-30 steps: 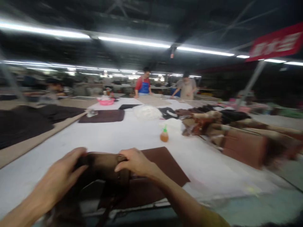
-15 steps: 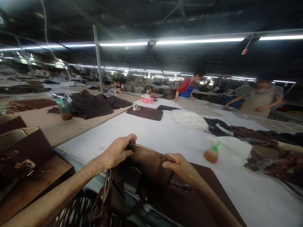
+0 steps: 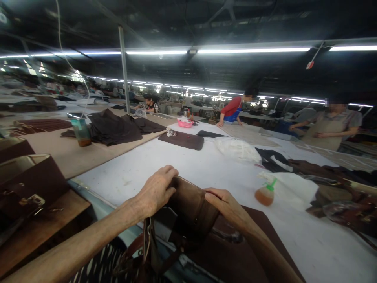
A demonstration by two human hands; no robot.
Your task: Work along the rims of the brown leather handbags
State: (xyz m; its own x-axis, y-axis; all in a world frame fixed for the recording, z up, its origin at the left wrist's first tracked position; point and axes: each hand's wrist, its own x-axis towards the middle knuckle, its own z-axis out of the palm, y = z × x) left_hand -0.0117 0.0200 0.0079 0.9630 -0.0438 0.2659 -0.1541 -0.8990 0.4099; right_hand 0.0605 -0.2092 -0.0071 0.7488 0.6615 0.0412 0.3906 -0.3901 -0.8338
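Observation:
A dark brown leather bag (image 3: 190, 210) with straps hanging down stands at the near edge of the white table (image 3: 188, 169). My left hand (image 3: 156, 190) grips its top left corner, fingers curled over the edge. My right hand (image 3: 228, 208) holds the top right side, fingers pressed on the leather. Under the bag lies a brown leather sheet (image 3: 253, 243).
A small orange bottle with a green cap (image 3: 265, 193) stands right of my hands, by white cloth (image 3: 291, 186). Brown bags (image 3: 29, 182) sit on a bench at left. Dark leather pieces (image 3: 114, 127), a pink bowl (image 3: 185, 123) and two people (image 3: 232, 110) are farther back.
The view swung left a second ago, then steadied. Both hands kept their hold on the bag; the left hand shifted slightly right along its top edge.

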